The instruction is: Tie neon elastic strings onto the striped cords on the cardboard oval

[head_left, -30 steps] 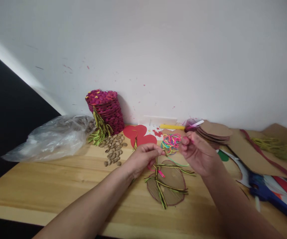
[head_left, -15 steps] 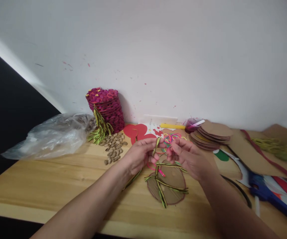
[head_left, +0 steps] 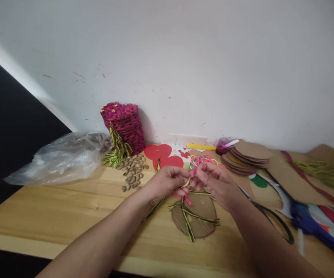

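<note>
My left hand [head_left: 167,183] and my right hand [head_left: 213,182] meet fingertip to fingertip over the wooden table [head_left: 68,216]. Both pinch a green-and-black cord bundle [head_left: 186,183] between them, with a pink rubber band [head_left: 184,197] hanging at the left fingers. Below the hands lies a brown cardboard oval [head_left: 197,216] crossed by green cords [head_left: 193,220]. A pile of bright coloured rubber bands [head_left: 200,160] sits just behind the hands.
A stack of magenta decorated pieces [head_left: 125,125] with green tassels stands at the wall, loose seeds [head_left: 132,170] in front. A clear plastic bag [head_left: 59,158] lies left. Red hearts [head_left: 161,154], stacked cardboard discs [head_left: 246,154], a blue glue gun [head_left: 309,222] and cardboard sheets lie right.
My right hand came down and left from beside the rubber bands to meet my left hand. Both hands now pinch the cord bundle close together above the cardboard oval.
</note>
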{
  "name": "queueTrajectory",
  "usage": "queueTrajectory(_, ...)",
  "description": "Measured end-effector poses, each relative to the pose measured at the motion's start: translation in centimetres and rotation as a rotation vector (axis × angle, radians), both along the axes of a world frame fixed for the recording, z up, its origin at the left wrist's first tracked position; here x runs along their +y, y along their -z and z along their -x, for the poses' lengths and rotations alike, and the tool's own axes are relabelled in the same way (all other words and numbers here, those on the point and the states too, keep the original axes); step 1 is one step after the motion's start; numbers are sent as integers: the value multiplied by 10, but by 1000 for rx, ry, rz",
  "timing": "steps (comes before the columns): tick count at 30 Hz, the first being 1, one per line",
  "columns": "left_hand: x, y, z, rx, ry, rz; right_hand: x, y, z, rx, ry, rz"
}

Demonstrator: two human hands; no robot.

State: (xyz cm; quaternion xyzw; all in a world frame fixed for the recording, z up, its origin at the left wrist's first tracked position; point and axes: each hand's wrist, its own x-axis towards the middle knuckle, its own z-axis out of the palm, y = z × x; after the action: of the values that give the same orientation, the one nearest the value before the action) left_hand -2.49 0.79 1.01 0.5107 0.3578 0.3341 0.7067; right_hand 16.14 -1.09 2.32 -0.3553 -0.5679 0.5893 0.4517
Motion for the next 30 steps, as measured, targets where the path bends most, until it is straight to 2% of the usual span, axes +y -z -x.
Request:
queueTrajectory(3, 0, 1, -2, 120, -86, -82, -3, -1, 0, -129, 131, -196)
queueTrajectory(6, -1, 1, -2, 224, -85, -208, -6, 0, 3, -209, 194, -328)
queueTrajectory(11, -4, 0, 0, 462, -104, -697, -9, 2, 9, -185, 121, -237)
queueTrajectory(13, -5, -1, 0, 507, -116, -811, -8, 5, 11, -161, 123, -170)
queueTrajectory(20, -4, -1, -2, 452, -190, -866, -4, 12, 11, -174, 129, 2)
queueTrajectory(25, -7, 1, -3, 384, -251, -810, -4, 5, 12, -112, 129, 143)
queueTrajectory(30, -8, 2, -4, 345, -275, -758, -3, 3, 9, -40, 63, 238)
